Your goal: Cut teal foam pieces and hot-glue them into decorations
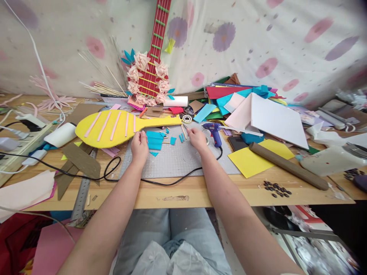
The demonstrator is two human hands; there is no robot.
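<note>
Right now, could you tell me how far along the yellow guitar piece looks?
Done: the yellow cutout already carries several pink strips on its body. In hand: the left hand rests on the teal foam, and the right hand is by small teal bits near the glue gun. Left: its neck is bare, unlike the decorated red guitar behind.

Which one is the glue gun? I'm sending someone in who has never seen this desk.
Start at the grey cutting mat in the middle of the wooden table. Just past the right hand, at the mat's far right edge, lies the glue gun, the only blue pistol-shaped tool, trailing a black cord.
</note>
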